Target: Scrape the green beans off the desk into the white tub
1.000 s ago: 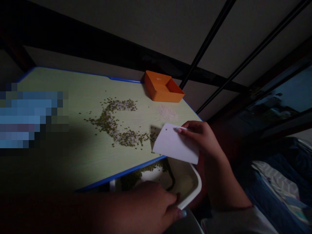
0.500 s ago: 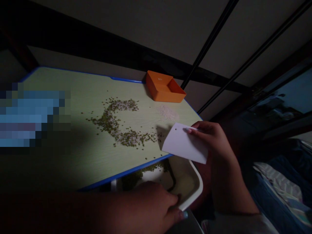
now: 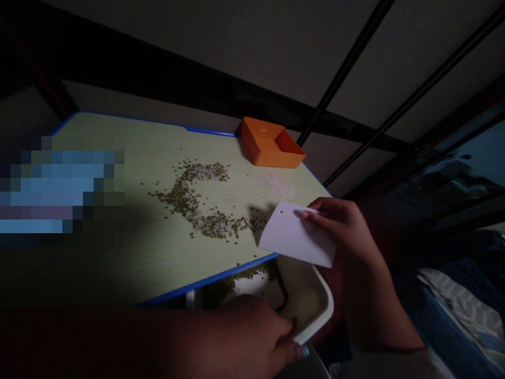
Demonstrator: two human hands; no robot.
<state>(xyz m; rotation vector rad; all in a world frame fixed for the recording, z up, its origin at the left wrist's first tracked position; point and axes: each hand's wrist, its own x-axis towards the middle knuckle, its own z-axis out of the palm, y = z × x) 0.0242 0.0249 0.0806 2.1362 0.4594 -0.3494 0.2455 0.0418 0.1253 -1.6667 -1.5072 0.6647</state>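
Observation:
My right hand (image 3: 347, 239) pinches a white plastic scraper card (image 3: 295, 239) and holds it upright at the table's front right edge. Just left of the card lies a curved trail of green beans mixed with white rice (image 3: 197, 202) on the pale green table (image 3: 118, 263). My left hand (image 3: 252, 337) grips the rim of a white tray (image 3: 321, 316) held below the table edge. Green beans and some rice lie inside the tray.
An orange box (image 3: 272, 145) stands at the table's back right corner, with a small patch of white rice (image 3: 276, 184) in front of it. A blurred blue patch covers the table's left side. Bedding lies to the lower right. Dark rails run behind.
The scraper card has moved slightly, first right and then back left toward the bean trail. My left hand stays on the tray. The view has shifted a little.

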